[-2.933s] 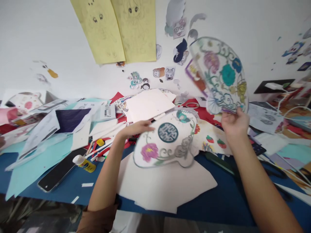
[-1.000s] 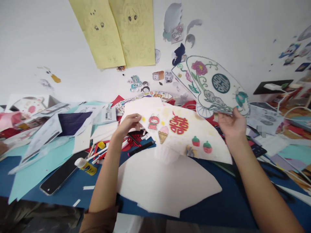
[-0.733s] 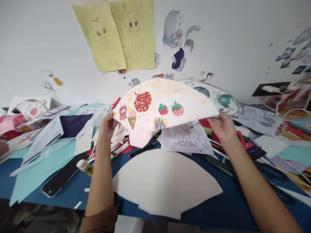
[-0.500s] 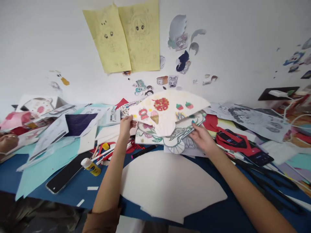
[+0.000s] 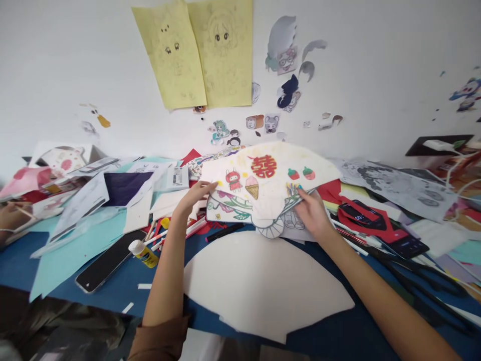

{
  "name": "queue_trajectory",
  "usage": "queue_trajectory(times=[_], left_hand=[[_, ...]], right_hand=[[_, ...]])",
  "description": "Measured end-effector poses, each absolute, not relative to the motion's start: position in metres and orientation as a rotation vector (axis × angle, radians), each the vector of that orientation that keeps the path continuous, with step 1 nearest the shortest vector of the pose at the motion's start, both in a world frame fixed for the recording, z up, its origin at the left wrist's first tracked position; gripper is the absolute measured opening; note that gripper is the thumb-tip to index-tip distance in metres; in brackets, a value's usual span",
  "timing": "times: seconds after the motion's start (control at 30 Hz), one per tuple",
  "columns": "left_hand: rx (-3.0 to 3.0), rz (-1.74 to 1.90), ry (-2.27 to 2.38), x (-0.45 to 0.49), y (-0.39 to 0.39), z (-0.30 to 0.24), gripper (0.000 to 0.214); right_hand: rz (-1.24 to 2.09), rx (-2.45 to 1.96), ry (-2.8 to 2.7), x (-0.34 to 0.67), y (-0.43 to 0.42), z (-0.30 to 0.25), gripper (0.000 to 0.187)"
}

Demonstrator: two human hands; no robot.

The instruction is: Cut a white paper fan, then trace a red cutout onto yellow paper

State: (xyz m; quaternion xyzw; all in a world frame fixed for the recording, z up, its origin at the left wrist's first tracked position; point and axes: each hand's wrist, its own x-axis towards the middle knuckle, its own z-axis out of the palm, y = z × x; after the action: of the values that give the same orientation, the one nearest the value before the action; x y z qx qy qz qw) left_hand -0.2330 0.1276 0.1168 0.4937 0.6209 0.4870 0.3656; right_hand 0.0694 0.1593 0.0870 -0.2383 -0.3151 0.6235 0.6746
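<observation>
A paper fan leaf [image 5: 268, 173] with a red double-happiness sign, strawberries and an ice cream lies on top of a floral painted paper fan [image 5: 229, 210]. My left hand [image 5: 195, 194] grips the leaf's left edge. My right hand [image 5: 313, 214] rests its fingertips on the floral fan, by the leaf's lower right edge. Most of the floral fan is hidden under the leaf. Nearer me, a blank white fan-shaped card [image 5: 263, 281] lies on the blue table covering [image 5: 311, 336], below both hands.
A glue stick [image 5: 143, 254] and a black phone [image 5: 107, 267] lie at left on teal paper. A black marker [image 5: 224, 232] sits near the fans. Phones [image 5: 402, 245] and black scissors [image 5: 424, 286] are at right. Another person's hand [image 5: 11, 218] shows at the left edge.
The floral fan has come down from my right hand onto the table. The double-happiness leaf has been lowered onto it, and my right hand has moved from the leaf's corner to the floral fan.
</observation>
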Motion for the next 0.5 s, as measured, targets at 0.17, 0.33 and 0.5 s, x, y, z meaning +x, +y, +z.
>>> queue_trajectory(times=[0.17,0.33,0.5], left_hand=[[1.39,1.472,1.156,-0.209,0.121,0.131,0.051],[1.471,1.564,0.94,-0.205,0.126,0.125,0.051],[1.493,1.53,0.884,-0.215,0.133,0.116,0.06]], right_hand=[[1.35,-0.327,-0.784,0.077,0.149,0.115,0.034],[1.317,-0.274,-0.76,0.092,0.151,0.122,0.03],[1.272,-0.286,-0.704,0.1,0.155,0.123,0.023]])
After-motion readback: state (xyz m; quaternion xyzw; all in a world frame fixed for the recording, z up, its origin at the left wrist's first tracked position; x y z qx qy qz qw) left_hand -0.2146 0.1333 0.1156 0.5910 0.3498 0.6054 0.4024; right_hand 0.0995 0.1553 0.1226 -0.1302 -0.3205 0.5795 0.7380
